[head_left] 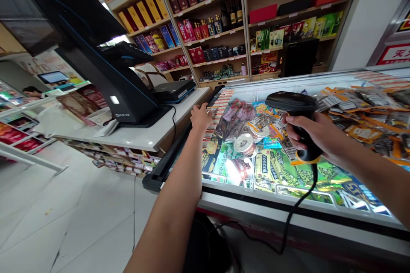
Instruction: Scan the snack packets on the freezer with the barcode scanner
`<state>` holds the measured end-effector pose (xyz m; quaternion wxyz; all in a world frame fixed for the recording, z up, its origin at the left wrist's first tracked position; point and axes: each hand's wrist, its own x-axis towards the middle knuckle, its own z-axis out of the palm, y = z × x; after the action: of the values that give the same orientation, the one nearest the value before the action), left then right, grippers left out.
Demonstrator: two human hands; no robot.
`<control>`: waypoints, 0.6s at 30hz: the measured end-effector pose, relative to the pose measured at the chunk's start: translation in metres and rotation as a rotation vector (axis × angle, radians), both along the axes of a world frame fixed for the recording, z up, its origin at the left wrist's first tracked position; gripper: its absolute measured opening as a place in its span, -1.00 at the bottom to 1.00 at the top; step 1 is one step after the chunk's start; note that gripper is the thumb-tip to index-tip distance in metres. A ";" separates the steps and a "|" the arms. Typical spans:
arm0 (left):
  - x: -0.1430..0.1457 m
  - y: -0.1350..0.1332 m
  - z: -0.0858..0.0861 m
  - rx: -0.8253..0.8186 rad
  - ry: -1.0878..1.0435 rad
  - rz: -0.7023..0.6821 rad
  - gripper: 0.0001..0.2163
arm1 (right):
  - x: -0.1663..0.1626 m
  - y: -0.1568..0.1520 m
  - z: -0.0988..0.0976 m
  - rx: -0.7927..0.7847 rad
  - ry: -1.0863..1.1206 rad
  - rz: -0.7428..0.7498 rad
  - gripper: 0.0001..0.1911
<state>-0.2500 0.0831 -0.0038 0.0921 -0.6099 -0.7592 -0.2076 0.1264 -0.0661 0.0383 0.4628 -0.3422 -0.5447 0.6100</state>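
Note:
My right hand point(309, 134) is wrapped around the handle of a black barcode scanner point(292, 101), held above the glass top of a chest freezer. Its black cable point(288, 222) hangs down in front of the freezer. My left hand point(200, 116) reaches to the freezer's left side, fingers spread and slightly bent. Beside its fingertips is a small packet point(212, 111), partly hidden; whether they touch it is hard to tell. Under my right hand are several orange-edged snack packets point(287, 147). A big pile of similar packets point(361, 108) spreads over the right side.
Round tubs point(245, 144) and colourful bags show through the freezer glass. A white counter point(144, 134) on the left carries a black checkout terminal point(118, 76) and a black scale point(174, 89). Shelves point(221, 34) of boxes and bottles stand behind. A person's head point(31, 90) shows far left.

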 end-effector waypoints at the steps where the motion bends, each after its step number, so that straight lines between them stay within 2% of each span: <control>1: 0.001 -0.001 0.000 -0.071 0.043 -0.006 -0.52 | 0.000 0.001 -0.001 0.006 -0.001 0.003 -0.83; 4: 0.002 -0.001 -0.002 -0.203 0.091 -0.028 -0.57 | 0.000 0.002 -0.003 0.001 0.004 0.002 -0.83; 9: -0.001 -0.002 0.001 -0.286 0.090 0.017 -0.57 | 0.001 0.001 -0.003 -0.008 -0.015 -0.001 -0.89; 18: 0.001 -0.015 0.024 -0.425 0.049 0.116 -0.50 | -0.003 0.001 -0.002 -0.009 -0.047 -0.033 -0.87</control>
<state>-0.2492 0.0683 0.0202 -0.0083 -0.5756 -0.8174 -0.0222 0.1233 -0.0653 0.0358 0.4584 -0.3672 -0.5471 0.5964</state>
